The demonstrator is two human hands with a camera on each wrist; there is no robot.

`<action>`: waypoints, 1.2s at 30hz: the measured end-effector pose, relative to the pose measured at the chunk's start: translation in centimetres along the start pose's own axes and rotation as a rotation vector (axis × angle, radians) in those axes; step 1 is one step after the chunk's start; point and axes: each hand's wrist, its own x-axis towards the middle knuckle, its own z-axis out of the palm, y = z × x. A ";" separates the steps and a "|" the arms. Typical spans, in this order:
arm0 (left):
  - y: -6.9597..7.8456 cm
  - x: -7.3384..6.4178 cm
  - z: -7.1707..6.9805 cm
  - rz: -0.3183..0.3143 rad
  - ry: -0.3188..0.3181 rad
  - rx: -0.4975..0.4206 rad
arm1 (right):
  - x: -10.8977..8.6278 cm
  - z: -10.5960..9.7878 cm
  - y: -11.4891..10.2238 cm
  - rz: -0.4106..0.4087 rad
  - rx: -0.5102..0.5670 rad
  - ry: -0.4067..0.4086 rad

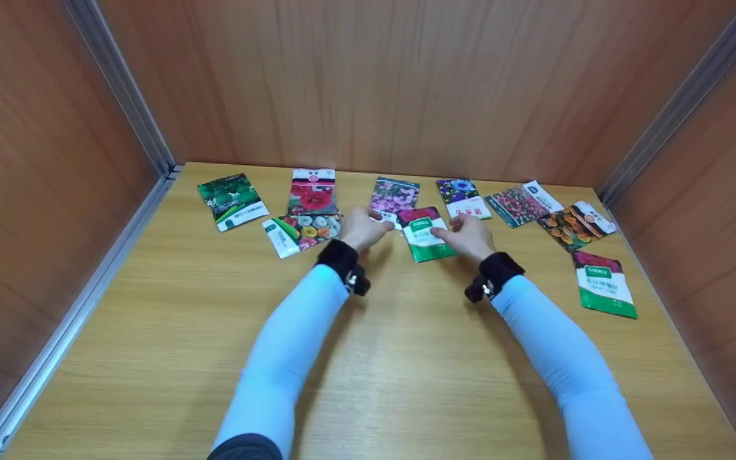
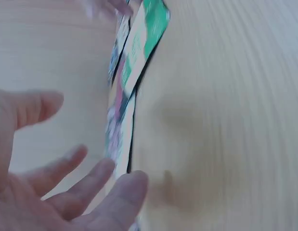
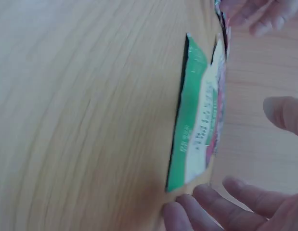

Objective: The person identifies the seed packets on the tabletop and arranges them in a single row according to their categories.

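Observation:
In the head view, a green-and-white seed packet (image 1: 427, 239) with a dark pink top lies at the middle of the table, overlapping the lower corner of a pink-flower seed packet (image 1: 395, 195). My left hand (image 1: 365, 229) hovers left of these two, its fingers spread and bent a little in the left wrist view, holding nothing. To the right is my right hand (image 1: 470, 236), thumb over the green-and-white packet's edge in the head view. In the right wrist view the fingers (image 3: 245, 204) lie beside that packet, thumb apart; contact is unclear.
Left lie a green packet (image 1: 232, 199), a red-flower packet (image 1: 313, 195) and a mixed-flower packet (image 1: 307, 231). Rightward are a blue-flower packet (image 1: 462, 198), a red-pink packet (image 1: 521, 204), an orange-flower packet (image 1: 574, 227) and another green-and-white packet (image 1: 604, 284). Wooden panels (image 1: 406, 83) enclose the table.

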 end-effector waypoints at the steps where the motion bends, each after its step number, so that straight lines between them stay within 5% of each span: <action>1: 0.4 0.2 0.6 -0.024 -0.001 -0.017 | 0.2 0.2 -0.1 0.012 0.001 0.009; 7: 2.1 0.9 3.8 -0.193 -0.019 -0.143 | 0.9 0.4 -0.2 0.031 0.010 0.043; 11: 3.3 0.7 4.8 -0.265 -0.048 -0.211 | 0.9 0.5 -0.4 0.062 0.018 0.043; 18: 3.9 0.6 5.1 -0.270 -0.058 -0.247 | 1.1 0.8 -0.8 0.092 0.028 0.041; 30: 1.6 1.7 4.9 -0.320 -0.042 -0.206 | -0.8 1.4 -2.3 0.037 0.215 -0.004; 36: 1.2 1.6 3.5 -0.142 0.012 -0.105 | -1.3 1.0 -2.9 -0.065 0.290 0.018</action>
